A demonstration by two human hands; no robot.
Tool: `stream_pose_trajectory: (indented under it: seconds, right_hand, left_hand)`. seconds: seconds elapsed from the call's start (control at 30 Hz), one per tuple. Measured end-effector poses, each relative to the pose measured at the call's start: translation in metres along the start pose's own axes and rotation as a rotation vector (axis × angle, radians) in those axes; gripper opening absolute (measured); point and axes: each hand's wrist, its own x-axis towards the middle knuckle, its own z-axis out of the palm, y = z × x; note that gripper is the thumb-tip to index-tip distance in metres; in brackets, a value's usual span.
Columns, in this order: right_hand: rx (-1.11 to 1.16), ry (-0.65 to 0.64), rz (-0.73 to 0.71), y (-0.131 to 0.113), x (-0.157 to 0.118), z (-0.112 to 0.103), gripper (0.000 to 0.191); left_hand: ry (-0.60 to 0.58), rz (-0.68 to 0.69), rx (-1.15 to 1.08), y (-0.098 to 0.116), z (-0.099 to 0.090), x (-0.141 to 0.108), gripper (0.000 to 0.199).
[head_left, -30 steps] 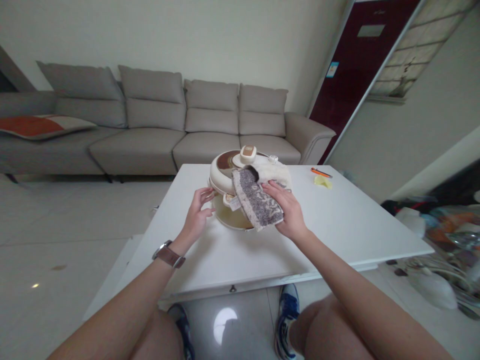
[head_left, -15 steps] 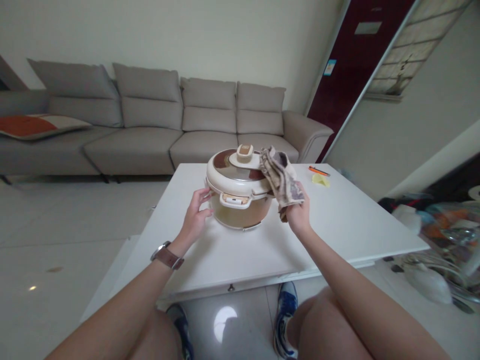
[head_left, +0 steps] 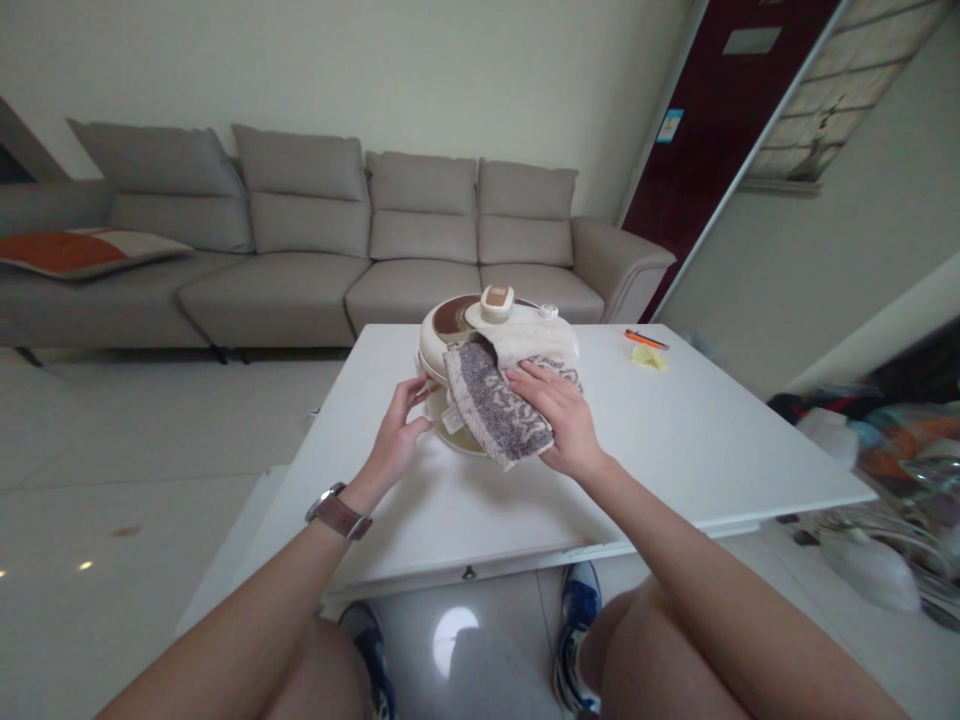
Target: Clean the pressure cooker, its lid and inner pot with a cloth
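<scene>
A cream pressure cooker (head_left: pixel 433 345) with a brown and cream lid stands on the white table (head_left: pixel 660 440). A patterned grey and beige cloth (head_left: pixel 499 405) drapes over the front right of its lid and side, hiding the front handle. My right hand (head_left: pixel 559 415) lies on the cloth with its fingers stretched out, pressing it against the cooker. At the cooker's left side, my left hand (head_left: pixel 401 425) has its fingers apart, the fingertips at the rim and the thumb near the body.
An orange cutter (head_left: pixel 645 340) and a yellow piece (head_left: pixel 649 358) lie at the table's back right. Behind the table stands a grey sofa (head_left: pixel 412 290). Assorted items, including a white lid-like object (head_left: pixel 870 565), are on the floor at the right.
My right hand has moved left with the cloth, which has opened out from a bunch at the cooker's right and now covers its front. My left hand stays at the left side.
</scene>
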Motion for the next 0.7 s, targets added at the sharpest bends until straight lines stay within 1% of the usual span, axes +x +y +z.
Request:
stream_pose_trajectory:
  seconds: [0.13, 0.23, 0.3, 0.4, 0.5, 0.6, 0.63, 0.7]
  right_hand:
    - [0.011, -0.017, -0.022, 0.009, -0.009, -0.010, 0.049]
    - [0.044, 0.037, 0.003, 0.022, -0.020, -0.016, 0.050]
    - [0.070, 0.079, 0.061, 0.031, -0.029, -0.019, 0.051]
    - [0.107, 0.119, 0.193, 0.038, -0.039, -0.020, 0.053]
    - [0.144, 0.121, 0.316, 0.037, -0.045, -0.024, 0.052]
    - [0.213, 0.143, 0.367, 0.035, -0.049, -0.028, 0.053]
    - [0.240, 0.172, 0.373, 0.036, -0.050, -0.028, 0.053]
    - [0.276, 0.282, 0.397, 0.042, -0.051, -0.026, 0.048]
  left_hand:
    - [0.000, 0.013, 0.003, 0.000, 0.003, -0.001, 0.058]
    - [-0.007, -0.002, 0.014, 0.002, 0.005, -0.002, 0.060]
    - [-0.005, -0.009, 0.027, 0.003, 0.006, -0.003, 0.061]
    - [0.004, -0.004, 0.040, 0.004, 0.008, -0.004, 0.061]
    - [0.009, -0.008, 0.040, 0.004, 0.008, -0.003, 0.060]
    - [0.010, -0.020, 0.033, 0.003, 0.009, -0.003, 0.059]
    - [0.012, -0.022, 0.031, 0.003, 0.009, -0.003, 0.059]
    - [0.016, -0.023, 0.035, 0.003, 0.009, -0.003, 0.058]
